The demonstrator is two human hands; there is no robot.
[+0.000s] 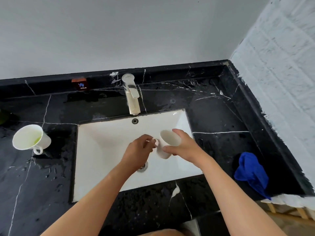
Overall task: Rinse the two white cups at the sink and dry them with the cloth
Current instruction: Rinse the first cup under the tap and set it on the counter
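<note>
Over the white sink basin point(105, 150) I hold one white cup point(167, 142), tilted with its mouth facing up and away. My right hand point(185, 147) wraps around the cup's body. My left hand point(139, 149) pinches its handle from the left side. A second white cup point(31, 138) stands on the wet black counter left of the sink, with a little green liquid inside and its handle toward me. A crumpled blue cloth point(250, 171) lies on the counter right of the sink. No water runs from the tap.
A chrome tap point(132, 96) stands behind the basin, with a small dark "COLD" sign point(80, 84) to its left. The black marble counter point(213, 116) is wet in patches. A white wall closes the right side. The drain point(142, 166) sits under my left wrist.
</note>
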